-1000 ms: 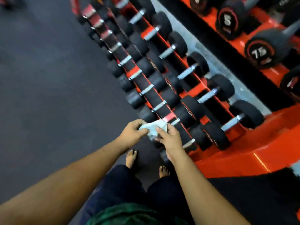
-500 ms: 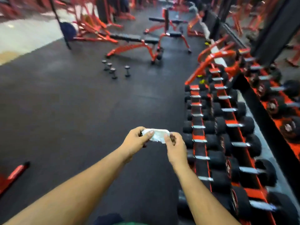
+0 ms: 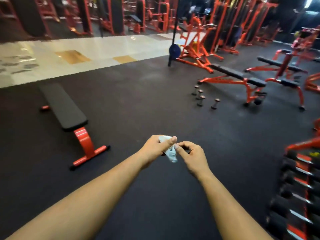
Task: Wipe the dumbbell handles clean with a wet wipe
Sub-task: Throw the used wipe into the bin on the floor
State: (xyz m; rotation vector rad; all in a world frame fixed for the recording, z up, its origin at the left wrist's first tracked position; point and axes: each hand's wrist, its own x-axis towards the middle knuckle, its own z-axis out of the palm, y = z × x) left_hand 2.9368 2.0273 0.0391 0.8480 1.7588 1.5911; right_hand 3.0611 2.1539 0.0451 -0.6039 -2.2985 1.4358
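Observation:
My left hand (image 3: pixel 155 147) grips a crumpled white wet wipe (image 3: pixel 170 153), thumb pressed on its top while its lower end hangs down. Right beside it, my right hand (image 3: pixel 192 155) has its fingers curled and its thumb and forefinger at the wipe's edge. Both hands are held out in front of me above the black rubber floor. The red dumbbell rack (image 3: pixel 301 196) with black dumbbells and silver handles shows only at the right edge, away from both hands. Several small dumbbells (image 3: pixel 201 97) stand on the floor farther off.
A flat black bench (image 3: pixel 64 108) on a red frame stands at the left. Adjustable red benches (image 3: pixel 242 80) and red machines fill the back right. A pale tiled strip (image 3: pixel 86 54) runs across the back. Black floor lies between me and the benches.
The view has swung left and up, away from the dumbbell rack toward the open gym floor. The wipe, stretched between both hands before, is now bunched in my left hand.

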